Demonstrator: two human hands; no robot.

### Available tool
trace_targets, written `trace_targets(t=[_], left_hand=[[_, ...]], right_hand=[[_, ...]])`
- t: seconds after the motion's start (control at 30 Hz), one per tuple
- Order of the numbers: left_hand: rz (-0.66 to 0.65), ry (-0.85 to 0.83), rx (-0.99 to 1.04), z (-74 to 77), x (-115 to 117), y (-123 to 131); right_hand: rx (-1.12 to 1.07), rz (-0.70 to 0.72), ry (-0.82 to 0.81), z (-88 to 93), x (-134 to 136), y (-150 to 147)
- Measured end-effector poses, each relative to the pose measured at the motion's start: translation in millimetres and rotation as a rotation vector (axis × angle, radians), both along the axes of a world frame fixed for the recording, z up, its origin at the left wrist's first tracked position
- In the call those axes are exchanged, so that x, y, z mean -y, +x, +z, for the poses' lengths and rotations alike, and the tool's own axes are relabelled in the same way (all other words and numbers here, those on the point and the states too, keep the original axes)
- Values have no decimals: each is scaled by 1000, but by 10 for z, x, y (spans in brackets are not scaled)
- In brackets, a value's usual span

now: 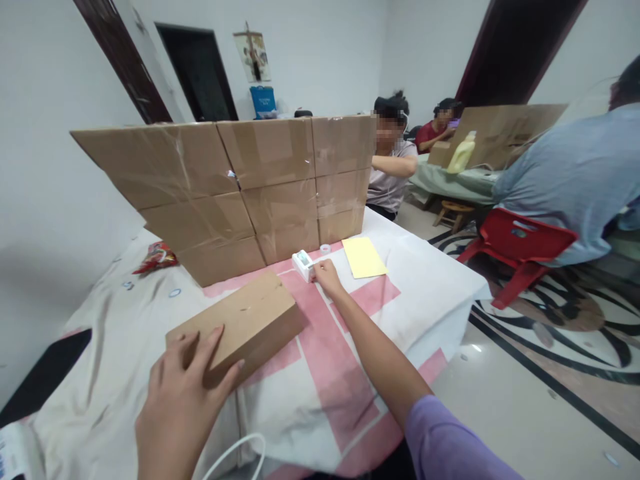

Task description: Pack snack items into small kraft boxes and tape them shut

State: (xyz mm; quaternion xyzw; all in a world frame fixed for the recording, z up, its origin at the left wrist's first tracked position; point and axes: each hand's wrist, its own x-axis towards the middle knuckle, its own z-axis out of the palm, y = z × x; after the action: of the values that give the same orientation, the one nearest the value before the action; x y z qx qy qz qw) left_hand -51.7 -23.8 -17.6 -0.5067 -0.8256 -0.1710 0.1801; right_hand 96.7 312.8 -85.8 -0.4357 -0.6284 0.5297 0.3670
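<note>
A closed brown cardboard box (pixel 250 317) lies on the cloth-covered table (pixel 430 267). My left hand (pixel 187 387) rests on its near left part, fingers spread over the top and thumb at the near side. Further off, my right hand (pixel 327 275) has its fingers pinched at the right edge of a small white box (pixel 302 264); what lies between the fingertips is too small to make out. Right of that hand is a yellow sheet (pixel 364 257), and a small roll of tape (pixel 325 249) sits just behind.
A wall of taped cardboard boxes (pixel 275 193) stands across the table's back. A red packet (pixel 156 258) lies left. A white cable (pixel 240 447) loops near the front edge. Other people (pixel 393 167) sit beyond, with a red chair (pixel 523 233) at right.
</note>
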Motion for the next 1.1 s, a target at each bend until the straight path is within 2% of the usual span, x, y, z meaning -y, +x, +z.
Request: trace_targets(t=[0.17, 0.37, 0.67, 0.9, 1.1], left_hand=[[33, 3, -3, -33, 6, 14], [38, 7, -23, 13, 9, 53], [73, 62, 11, -19, 20, 82], [62, 77, 59, 36, 22, 136], [73, 88, 91, -18, 53, 106]], right_hand=[[-128, -55, -7, -7, 4, -18], [-236, -92, -48, -10, 54, -35], [-401, -123, -177, -9, 91, -41], [-556, -129, -282, 21, 137, -27], [-629, -150, -323, 33, 155, -19]])
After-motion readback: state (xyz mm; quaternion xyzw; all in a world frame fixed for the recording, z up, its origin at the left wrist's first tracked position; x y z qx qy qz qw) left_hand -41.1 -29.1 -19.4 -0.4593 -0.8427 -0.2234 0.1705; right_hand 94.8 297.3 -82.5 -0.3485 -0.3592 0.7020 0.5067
